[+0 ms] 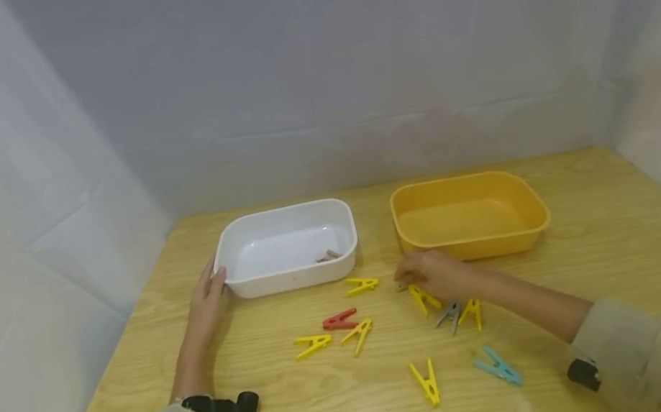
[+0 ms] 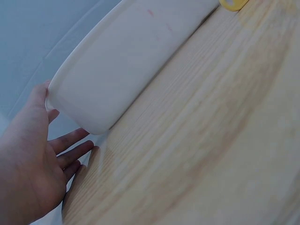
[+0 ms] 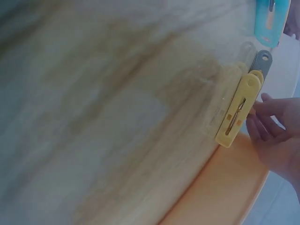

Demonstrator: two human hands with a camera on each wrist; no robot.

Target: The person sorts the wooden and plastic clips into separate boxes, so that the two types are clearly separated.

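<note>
My left hand lies flat on the table with straight fingers, touching the left corner of the white tub. A grey-brown peg lies inside that tub. My right hand hovers in front of the yellow tub, fingers curled. It is right beside a yellow peg. A small grey bit shows at its fingertips; whether it is pinched is unclear.
Several pegs lie loose on the wooden table: yellow ones, a red one, a grey one and a blue one. White screens wall three sides.
</note>
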